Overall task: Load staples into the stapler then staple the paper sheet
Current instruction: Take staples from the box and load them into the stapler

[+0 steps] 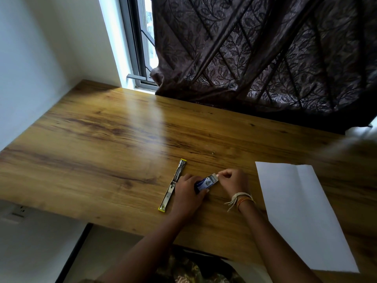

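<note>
Opening: staple box (pixel 206 183) being worked at, both hands on it, low over the wooden desk (pixel 102 139).
Left hand (pixel 188 190): fingers curled round the box's near end, holding it steady; looks like an anchor grip so the other hand can pull.
Right hand (pixel 232 180): narrow pinch, fingertips (pixel 217 175) at the box's pale far-end flap or inner tray; can't tell which. Likely drawing it out to reach the staples.
Stapler (pixel 173 185): just left of the left hand, flat on the desk, swung fully open into one long strip, yellow tips at both ends. Laid out that way so the channel faces up, ready to take a strip, I'd judge.
Staples: none visible loose; whether the channel already holds any, too small to tell.
Paper sheet (pixel 302 211): right of the right hand, apart from it, flat, crease down the middle, near corner over the desk edge. Parked out of the way till loading is done.
Wrist: thread bands (pixel 241 199) on the right wrist.
Speck (pixel 213 153): tiny bit on the desk beyond the hands; unclear what.
Stage: early, loading not yet done, stapling untouched.
Risk: small box, staple strips may spill or break if pulled hard.
</note>
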`<state>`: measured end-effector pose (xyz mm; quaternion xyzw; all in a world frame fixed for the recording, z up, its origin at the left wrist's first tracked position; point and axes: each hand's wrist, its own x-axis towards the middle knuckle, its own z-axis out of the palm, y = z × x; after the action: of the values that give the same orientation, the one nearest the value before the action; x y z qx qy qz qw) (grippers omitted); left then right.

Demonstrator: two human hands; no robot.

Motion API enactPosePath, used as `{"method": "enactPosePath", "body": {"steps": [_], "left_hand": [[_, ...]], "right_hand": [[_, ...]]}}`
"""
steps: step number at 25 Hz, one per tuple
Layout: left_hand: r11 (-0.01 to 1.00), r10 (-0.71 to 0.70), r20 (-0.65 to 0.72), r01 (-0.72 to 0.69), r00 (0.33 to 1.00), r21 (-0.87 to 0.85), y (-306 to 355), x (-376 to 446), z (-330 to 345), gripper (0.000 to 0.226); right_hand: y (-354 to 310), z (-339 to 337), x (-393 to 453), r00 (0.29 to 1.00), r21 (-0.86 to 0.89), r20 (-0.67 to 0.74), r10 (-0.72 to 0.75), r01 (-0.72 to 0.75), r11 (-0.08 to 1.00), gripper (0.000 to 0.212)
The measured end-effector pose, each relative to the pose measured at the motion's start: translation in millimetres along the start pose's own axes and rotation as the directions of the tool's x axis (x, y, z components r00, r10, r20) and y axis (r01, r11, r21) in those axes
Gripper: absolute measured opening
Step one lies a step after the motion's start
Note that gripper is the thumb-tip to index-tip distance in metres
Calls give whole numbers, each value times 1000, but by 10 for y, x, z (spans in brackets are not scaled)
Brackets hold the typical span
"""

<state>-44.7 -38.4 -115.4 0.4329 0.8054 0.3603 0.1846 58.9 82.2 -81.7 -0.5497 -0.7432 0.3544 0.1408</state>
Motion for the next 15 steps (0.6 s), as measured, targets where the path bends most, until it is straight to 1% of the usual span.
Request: {"method": "enactPosePath", "body": {"steps": [10, 13, 15], "left_hand": [[1000, 2, -14, -2, 1000, -10, 0, -6, 8, 44], [1000, 5, -16, -5, 1000, -6, 3, -3, 5, 44], [1000, 4, -22, -4, 1000, -6, 1, -6, 6, 45]], "right_hand": [[-31, 107, -53, 1000, 58, 23, 5, -7, 998, 1], [-13, 105, -31, 999, 120, 22, 45, -48, 992, 6], [-9, 102, -22, 997, 117, 41, 61, -66, 991, 6]]}}
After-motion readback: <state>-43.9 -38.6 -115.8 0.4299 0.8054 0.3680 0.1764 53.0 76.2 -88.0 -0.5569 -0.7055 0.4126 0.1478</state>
